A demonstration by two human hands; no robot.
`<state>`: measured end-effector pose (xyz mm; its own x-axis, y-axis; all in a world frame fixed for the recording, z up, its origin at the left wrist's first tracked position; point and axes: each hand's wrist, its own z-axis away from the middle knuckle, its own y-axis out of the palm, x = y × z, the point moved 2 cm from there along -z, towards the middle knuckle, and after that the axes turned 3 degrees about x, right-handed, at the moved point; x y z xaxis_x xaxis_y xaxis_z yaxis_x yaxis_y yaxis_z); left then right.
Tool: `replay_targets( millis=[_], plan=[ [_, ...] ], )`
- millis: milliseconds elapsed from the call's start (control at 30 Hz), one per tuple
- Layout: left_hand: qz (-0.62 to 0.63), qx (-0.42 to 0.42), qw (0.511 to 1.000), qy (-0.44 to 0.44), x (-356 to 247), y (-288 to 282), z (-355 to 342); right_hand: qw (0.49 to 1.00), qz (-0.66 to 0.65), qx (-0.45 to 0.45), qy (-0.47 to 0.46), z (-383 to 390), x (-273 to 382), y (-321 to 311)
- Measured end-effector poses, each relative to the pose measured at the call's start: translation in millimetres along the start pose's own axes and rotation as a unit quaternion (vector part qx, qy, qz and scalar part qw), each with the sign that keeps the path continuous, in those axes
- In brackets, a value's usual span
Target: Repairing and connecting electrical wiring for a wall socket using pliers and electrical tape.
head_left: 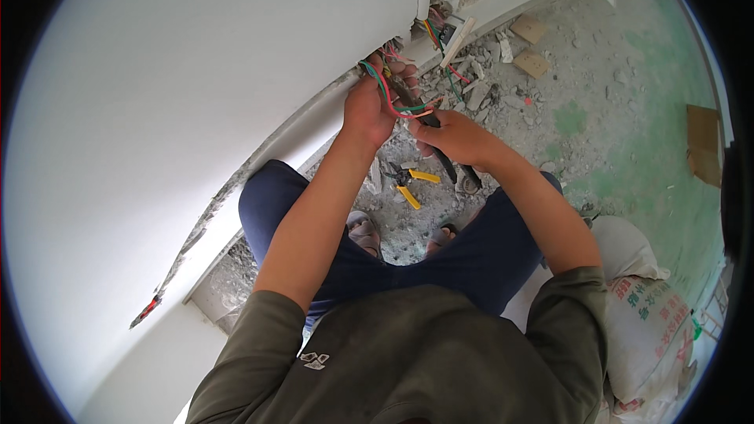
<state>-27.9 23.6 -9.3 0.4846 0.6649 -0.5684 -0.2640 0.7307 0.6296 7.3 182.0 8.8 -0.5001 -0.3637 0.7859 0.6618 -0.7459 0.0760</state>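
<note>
My left hand [369, 106] is closed around red and green wires [385, 88] that come out of a rough hole low in the white wall, with its fingertips near a dark tool's upper end. My right hand [452, 133] grips the long dark handles of that tool [441, 159], which looks like pliers; its jaws are partly hidden among wires and fingers. More loose coloured wires [432, 31] hang from an opening beside a wall box [449, 31]. Yellow-handled pliers [408, 195] lie open on the dusty floor between my feet.
The white wall [196, 71] runs along my left, with a cut channel near its bottom. Rubble [479, 94], square tan pieces [530, 63] and cardboard [703, 145] lie on the floor. White printed sacks [644, 322] sit beside me at the lower right.
</note>
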Motion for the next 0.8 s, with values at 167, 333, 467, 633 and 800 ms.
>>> replay_targets(
  millis=[167, 333, 467, 633, 800],
  plan=[
    [0.001, 0.015, 1.000, -0.005, 0, -4, 0, 1.000, 0.001, -0.029, -0.011, 5, 13, 9],
    [0.012, 0.013, 1.000, 0.005, 0, -2, 0, 1.000, 0.017, -0.019, -0.006, 7, 16, 6],
    [0.020, 0.017, 1.000, -0.003, 1, 0, 1, 0.999, -0.032, -0.006, -0.025, 1, 4, 5],
    [0.049, -0.009, 0.998, -0.037, 3, -4, 17, 0.986, -0.158, -0.006, -0.047, 13, -4, 14],
    [-0.049, -0.110, 0.992, -0.042, -4, -1, 55, 0.985, -0.152, -0.040, 0.074, 46, -36, 9]
  ],
)
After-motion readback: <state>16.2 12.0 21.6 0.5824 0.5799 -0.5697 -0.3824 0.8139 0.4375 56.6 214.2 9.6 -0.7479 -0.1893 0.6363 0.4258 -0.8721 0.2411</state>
